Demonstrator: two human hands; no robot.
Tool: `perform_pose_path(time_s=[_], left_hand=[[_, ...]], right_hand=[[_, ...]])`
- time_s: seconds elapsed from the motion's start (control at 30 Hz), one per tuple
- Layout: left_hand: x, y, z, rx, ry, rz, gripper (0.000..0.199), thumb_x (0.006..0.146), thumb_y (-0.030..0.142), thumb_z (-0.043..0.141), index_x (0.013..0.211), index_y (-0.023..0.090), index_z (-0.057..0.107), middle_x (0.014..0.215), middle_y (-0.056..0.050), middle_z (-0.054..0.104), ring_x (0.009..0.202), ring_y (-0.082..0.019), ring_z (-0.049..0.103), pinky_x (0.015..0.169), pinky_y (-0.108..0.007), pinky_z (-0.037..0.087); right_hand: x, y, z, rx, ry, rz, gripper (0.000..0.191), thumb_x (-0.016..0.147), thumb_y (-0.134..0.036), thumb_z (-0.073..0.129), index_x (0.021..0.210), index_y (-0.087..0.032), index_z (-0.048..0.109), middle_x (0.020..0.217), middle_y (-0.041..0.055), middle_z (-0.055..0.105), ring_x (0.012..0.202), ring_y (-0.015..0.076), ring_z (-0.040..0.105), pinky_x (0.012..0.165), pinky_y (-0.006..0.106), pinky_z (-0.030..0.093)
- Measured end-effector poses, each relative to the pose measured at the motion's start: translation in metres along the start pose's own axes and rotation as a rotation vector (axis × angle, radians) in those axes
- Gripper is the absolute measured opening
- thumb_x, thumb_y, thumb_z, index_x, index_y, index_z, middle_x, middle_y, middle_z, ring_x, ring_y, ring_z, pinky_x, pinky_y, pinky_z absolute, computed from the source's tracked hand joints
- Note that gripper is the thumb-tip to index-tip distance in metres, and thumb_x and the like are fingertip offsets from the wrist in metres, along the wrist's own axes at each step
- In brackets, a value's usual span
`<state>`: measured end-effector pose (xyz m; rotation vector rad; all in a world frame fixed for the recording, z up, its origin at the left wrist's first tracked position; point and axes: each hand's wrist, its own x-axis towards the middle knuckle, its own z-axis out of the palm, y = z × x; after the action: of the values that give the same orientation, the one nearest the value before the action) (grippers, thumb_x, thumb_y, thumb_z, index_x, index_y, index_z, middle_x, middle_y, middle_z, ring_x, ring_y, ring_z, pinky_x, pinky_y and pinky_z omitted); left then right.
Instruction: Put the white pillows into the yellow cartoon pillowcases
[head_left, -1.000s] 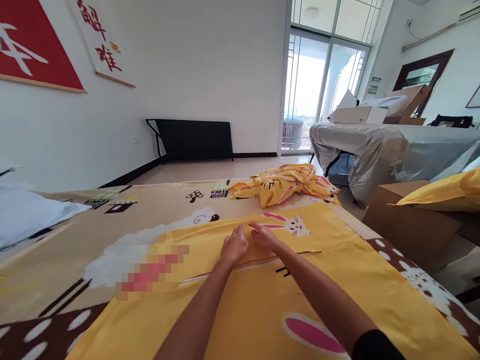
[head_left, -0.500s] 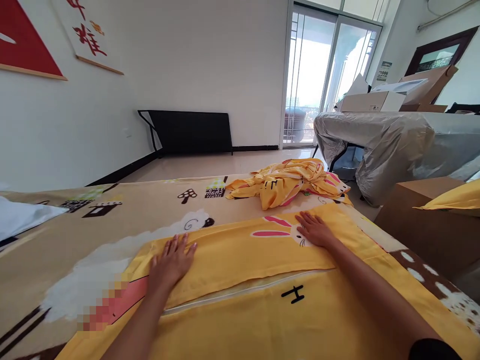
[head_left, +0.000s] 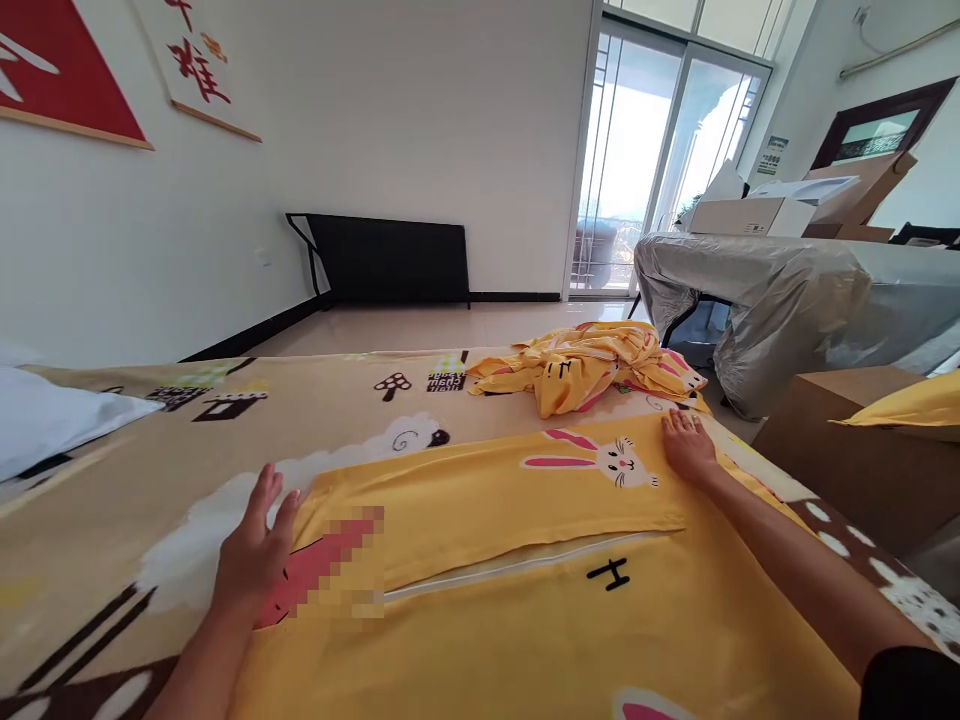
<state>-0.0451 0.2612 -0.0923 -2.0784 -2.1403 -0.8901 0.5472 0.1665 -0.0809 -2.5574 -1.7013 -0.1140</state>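
Observation:
A yellow cloth cover point(head_left: 480, 480) with a rabbit print lies spread out in front of me. A long slit with a whitish edge runs across it, and a black letter-like mark sits just below. At the cover's left edge is my left hand point(head_left: 253, 550), fingers extended and slightly lifted; whether it touches the cloth I cannot tell. My right hand point(head_left: 688, 448) lies flat on the far right corner, beside the rabbit's face, holding nothing. Beneath the cover is a beige patterned blanket point(head_left: 322, 405).
Bunched yellow cloth point(head_left: 585, 365) lies at the far edge. A white pillow-like item point(head_left: 67, 410) is at left. Right of the bed stand a cardboard box point(head_left: 832, 440) with yellow fabric point(head_left: 911, 400) and a plastic-draped table point(head_left: 795, 265) bearing boxes. A black folded frame point(head_left: 390, 260) leans on the wall.
My left hand has slid off the cover's upper left part to its left edge, and its fingers have risen. My right hand has moved rightward, uncovering the rabbit's face.

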Motion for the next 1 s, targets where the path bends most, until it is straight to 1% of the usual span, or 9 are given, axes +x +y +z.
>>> perform_pose_path(time_s=[0.1, 0.2, 0.27, 0.3, 0.37, 0.43, 0.53, 0.83, 1.0], left_hand=[[-0.004, 0.021, -0.009, -0.11, -0.047, 0.028, 0.06, 0.094, 0.043, 0.021, 0.147, 0.016, 0.017, 0.145, -0.008, 0.04, 0.125, -0.027, 0.049, 0.102, -0.042, 0.041], [-0.023, 0.068, -0.002, -0.016, -0.157, 0.308, 0.056, 0.09, 0.035, 0.026, 0.138, 0.01, 0.039, 0.145, -0.01, 0.04, 0.135, -0.024, 0.036, 0.112, -0.039, 0.029], [-0.044, 0.102, 0.01, 0.004, -0.305, 0.453, 0.057, 0.091, 0.037, 0.023, 0.143, 0.015, 0.032, 0.15, -0.007, 0.032, 0.139, -0.02, 0.028, 0.113, -0.042, 0.026], [-0.054, 0.115, 0.017, -0.002, -0.384, 0.503, 0.057, 0.092, 0.039, 0.021, 0.145, 0.019, 0.027, 0.151, -0.005, 0.028, 0.14, -0.019, 0.026, 0.113, -0.044, 0.025], [-0.073, 0.13, 0.026, 0.001, -0.482, 0.569, 0.056, 0.094, 0.044, 0.019, 0.146, 0.025, 0.025, 0.152, -0.003, 0.025, 0.141, -0.019, 0.023, 0.113, -0.047, 0.022], [-0.084, 0.134, 0.029, 0.022, -0.505, 0.588, 0.056, 0.093, 0.046, 0.021, 0.145, 0.026, 0.029, 0.152, -0.003, 0.024, 0.141, -0.02, 0.023, 0.114, -0.048, 0.019], [-0.087, 0.13, 0.026, 0.045, -0.509, 0.568, 0.055, 0.093, 0.045, 0.025, 0.143, 0.024, 0.032, 0.152, -0.005, 0.023, 0.141, -0.021, 0.022, 0.114, -0.049, 0.018], [-0.083, 0.125, 0.03, 0.032, -0.505, 0.572, 0.055, 0.093, 0.049, 0.023, 0.143, 0.028, 0.032, 0.153, -0.002, 0.022, 0.142, -0.019, 0.021, 0.115, -0.047, 0.018], [-0.08, 0.121, 0.032, 0.015, -0.449, 0.578, 0.052, 0.094, 0.047, 0.024, 0.14, 0.028, 0.039, 0.149, -0.001, 0.031, 0.139, -0.019, 0.028, 0.114, -0.045, 0.023]], right_hand=[[-0.019, -0.062, -0.011, 0.038, 0.008, -0.175, 0.055, 0.092, -0.022, 0.022, 0.143, -0.003, 0.031, 0.153, 0.0166, 0.021, 0.142, 0.0237, 0.016, 0.114, 0.042, 0.008], [-0.045, -0.144, -0.009, 0.095, -0.042, -0.362, 0.056, 0.094, -0.038, 0.023, 0.143, -0.013, 0.034, 0.15, 0.009, 0.032, 0.14, 0.0186, 0.026, 0.113, 0.034, 0.018], [-0.065, -0.196, -0.002, 0.143, -0.073, -0.489, 0.057, 0.095, -0.047, 0.02, 0.144, -0.02, 0.032, 0.15, 0.0043, 0.033, 0.139, 0.0143, 0.026, 0.111, 0.029, 0.022], [-0.074, -0.218, 0.002, 0.225, -0.097, -0.574, 0.06, 0.095, -0.049, 0.018, 0.145, -0.019, 0.03, 0.151, 0.0073, 0.031, 0.14, 0.0165, 0.025, 0.112, 0.033, 0.021], [-0.088, -0.246, 0.008, 0.317, -0.148, -0.635, 0.062, 0.094, -0.054, 0.019, 0.145, -0.019, 0.03, 0.152, 0.0098, 0.027, 0.141, 0.0209, 0.022, 0.113, 0.04, 0.018], [-0.096, -0.253, 0.012, 0.358, -0.167, -0.641, 0.062, 0.093, -0.056, 0.022, 0.145, -0.021, 0.031, 0.153, 0.0093, 0.024, 0.142, 0.022, 0.018, 0.113, 0.043, 0.014], [-0.094, -0.224, 0.012, 0.348, -0.155, -0.584, 0.062, 0.093, -0.056, 0.023, 0.145, -0.023, 0.03, 0.154, 0.0068, 0.022, 0.142, 0.0197, 0.016, 0.114, 0.041, 0.011], [-0.08, -0.045, 0.018, 0.124, -0.136, -0.268, 0.062, 0.093, -0.057, 0.016, 0.147, -0.028, 0.026, 0.154, 0.0022, 0.022, 0.142, 0.0168, 0.017, 0.115, 0.041, 0.013], [-0.079, 0.03, 0.02, 0.004, -0.066, -0.196, 0.063, 0.093, -0.058, 0.017, 0.146, -0.027, 0.027, 0.155, 0.003, 0.019, 0.143, 0.0177, 0.015, 0.115, 0.042, 0.013]])
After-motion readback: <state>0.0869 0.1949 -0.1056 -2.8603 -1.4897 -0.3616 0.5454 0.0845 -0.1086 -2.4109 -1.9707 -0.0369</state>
